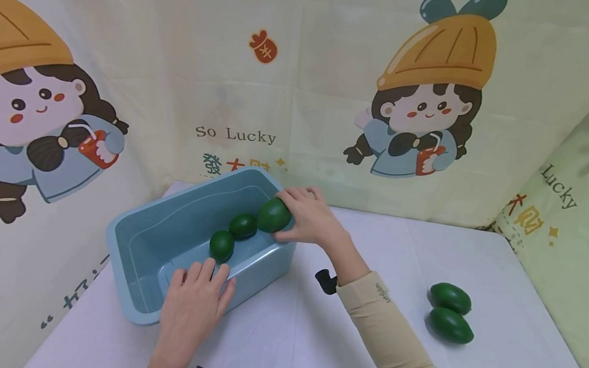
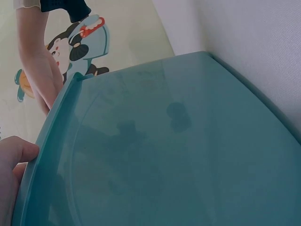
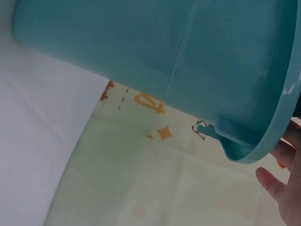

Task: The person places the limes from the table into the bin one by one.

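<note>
My right hand grips a dark green, smooth oval fruit at the right end of a blue plastic bin. Two more such green fruits, one and another, lie inside the bin. Over its near rim bend the fingers of my left hand. In the left wrist view the thumb touches the rim, and the bin's outer wall fills most of the picture. The right wrist view shows part of the right hand beside the rim; the held fruit is mostly hidden there.
Two green fruits, a rear one and a front one, lie close together on the white tabletop at the right. A printed cloth hangs behind the table, and another side of it rises at the right.
</note>
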Action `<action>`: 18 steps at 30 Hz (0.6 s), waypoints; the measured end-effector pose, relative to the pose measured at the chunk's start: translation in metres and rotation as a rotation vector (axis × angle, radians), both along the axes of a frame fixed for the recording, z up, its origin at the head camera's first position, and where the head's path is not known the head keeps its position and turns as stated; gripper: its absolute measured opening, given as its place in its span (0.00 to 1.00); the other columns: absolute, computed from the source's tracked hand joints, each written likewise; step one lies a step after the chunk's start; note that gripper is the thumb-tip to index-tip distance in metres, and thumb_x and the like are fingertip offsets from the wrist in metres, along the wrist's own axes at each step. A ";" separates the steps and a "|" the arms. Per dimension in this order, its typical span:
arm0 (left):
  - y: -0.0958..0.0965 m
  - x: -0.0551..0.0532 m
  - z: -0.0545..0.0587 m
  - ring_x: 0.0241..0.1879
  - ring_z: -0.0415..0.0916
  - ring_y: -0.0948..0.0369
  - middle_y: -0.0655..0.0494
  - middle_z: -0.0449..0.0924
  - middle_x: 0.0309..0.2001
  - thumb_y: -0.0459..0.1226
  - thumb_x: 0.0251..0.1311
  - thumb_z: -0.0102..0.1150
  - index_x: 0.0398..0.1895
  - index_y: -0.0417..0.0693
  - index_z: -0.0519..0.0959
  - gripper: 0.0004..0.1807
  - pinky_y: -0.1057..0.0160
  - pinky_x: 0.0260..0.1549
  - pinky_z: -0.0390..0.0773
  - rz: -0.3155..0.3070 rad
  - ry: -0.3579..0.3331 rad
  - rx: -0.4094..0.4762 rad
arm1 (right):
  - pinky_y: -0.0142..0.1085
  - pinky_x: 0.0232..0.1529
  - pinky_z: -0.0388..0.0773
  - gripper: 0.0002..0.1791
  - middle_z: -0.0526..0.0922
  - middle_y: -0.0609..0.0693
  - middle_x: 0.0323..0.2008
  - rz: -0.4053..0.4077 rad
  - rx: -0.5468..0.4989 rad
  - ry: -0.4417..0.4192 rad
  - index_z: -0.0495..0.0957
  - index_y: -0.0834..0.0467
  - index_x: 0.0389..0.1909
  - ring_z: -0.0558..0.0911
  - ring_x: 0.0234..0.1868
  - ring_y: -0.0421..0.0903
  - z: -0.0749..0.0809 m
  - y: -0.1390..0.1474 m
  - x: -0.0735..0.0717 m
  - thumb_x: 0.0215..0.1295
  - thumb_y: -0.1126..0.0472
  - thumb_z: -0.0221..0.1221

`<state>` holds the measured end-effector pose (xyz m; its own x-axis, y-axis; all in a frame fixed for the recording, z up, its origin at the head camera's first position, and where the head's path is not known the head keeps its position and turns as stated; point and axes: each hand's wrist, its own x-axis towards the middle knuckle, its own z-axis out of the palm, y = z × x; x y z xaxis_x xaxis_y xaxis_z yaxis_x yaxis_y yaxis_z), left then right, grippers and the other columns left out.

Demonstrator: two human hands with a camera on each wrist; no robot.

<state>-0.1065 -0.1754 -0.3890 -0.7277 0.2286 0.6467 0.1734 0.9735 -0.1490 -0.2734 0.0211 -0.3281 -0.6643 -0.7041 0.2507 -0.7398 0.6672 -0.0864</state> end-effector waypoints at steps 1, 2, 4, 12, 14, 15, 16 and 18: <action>0.000 0.000 0.000 0.24 0.58 0.55 0.52 0.60 0.24 0.50 0.68 0.22 0.28 0.46 0.70 0.26 0.57 0.28 0.60 0.000 -0.001 0.000 | 0.50 0.61 0.54 0.39 0.71 0.48 0.54 0.000 0.002 -0.003 0.67 0.52 0.58 0.68 0.56 0.47 0.000 -0.001 0.000 0.46 0.38 0.61; 0.000 0.000 0.000 0.24 0.58 0.55 0.52 0.60 0.24 0.50 0.68 0.22 0.28 0.46 0.70 0.26 0.57 0.28 0.60 0.000 0.001 0.000 | 0.50 0.61 0.53 0.39 0.71 0.48 0.54 0.003 0.003 -0.007 0.67 0.52 0.58 0.68 0.56 0.47 0.000 -0.002 0.000 0.46 0.38 0.61; 0.000 0.000 0.001 0.24 0.58 0.55 0.52 0.60 0.23 0.50 0.68 0.22 0.28 0.46 0.70 0.26 0.57 0.28 0.60 -0.003 0.004 0.001 | 0.50 0.61 0.53 0.39 0.70 0.48 0.54 0.005 0.009 -0.017 0.66 0.52 0.58 0.68 0.56 0.47 0.000 -0.004 0.001 0.47 0.38 0.61; 0.000 0.001 0.002 0.24 0.58 0.55 0.52 0.60 0.24 0.50 0.68 0.21 0.28 0.46 0.70 0.27 0.57 0.28 0.60 -0.002 0.003 0.000 | 0.49 0.60 0.53 0.39 0.70 0.48 0.54 0.002 0.042 -0.033 0.66 0.52 0.59 0.68 0.56 0.46 -0.001 -0.010 0.001 0.47 0.37 0.61; 0.000 0.001 0.002 0.24 0.58 0.55 0.52 0.60 0.24 0.50 0.68 0.22 0.28 0.46 0.71 0.27 0.57 0.28 0.60 -0.001 0.008 -0.004 | 0.49 0.60 0.53 0.39 0.69 0.48 0.54 0.003 0.048 -0.034 0.66 0.51 0.59 0.67 0.56 0.46 -0.001 -0.012 0.001 0.47 0.37 0.61; 0.000 0.001 0.003 0.24 0.58 0.55 0.52 0.60 0.24 0.50 0.68 0.22 0.28 0.46 0.71 0.26 0.57 0.27 0.59 -0.006 0.014 -0.003 | 0.48 0.60 0.53 0.39 0.69 0.47 0.55 0.002 0.054 -0.034 0.65 0.51 0.59 0.67 0.56 0.45 -0.001 -0.013 0.001 0.47 0.37 0.61; 0.000 0.001 0.003 0.24 0.58 0.55 0.52 0.60 0.24 0.50 0.68 0.23 0.28 0.46 0.70 0.26 0.57 0.27 0.59 -0.011 0.021 -0.001 | 0.48 0.60 0.53 0.39 0.69 0.47 0.55 0.001 0.058 -0.035 0.65 0.51 0.59 0.67 0.57 0.45 -0.001 -0.013 0.001 0.47 0.36 0.61; 0.001 0.000 0.003 0.23 0.57 0.55 0.52 0.60 0.23 0.49 0.67 0.24 0.27 0.46 0.70 0.25 0.57 0.27 0.59 -0.020 0.033 0.000 | 0.48 0.60 0.53 0.39 0.69 0.47 0.55 0.002 0.063 -0.038 0.65 0.51 0.59 0.67 0.58 0.45 -0.001 -0.014 0.001 0.47 0.36 0.61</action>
<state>-0.1061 -0.1748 -0.3861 -0.7009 0.2432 0.6705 0.1879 0.9698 -0.1554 -0.2722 0.0068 -0.3288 -0.6710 -0.7192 0.1801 -0.7382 0.6707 -0.0724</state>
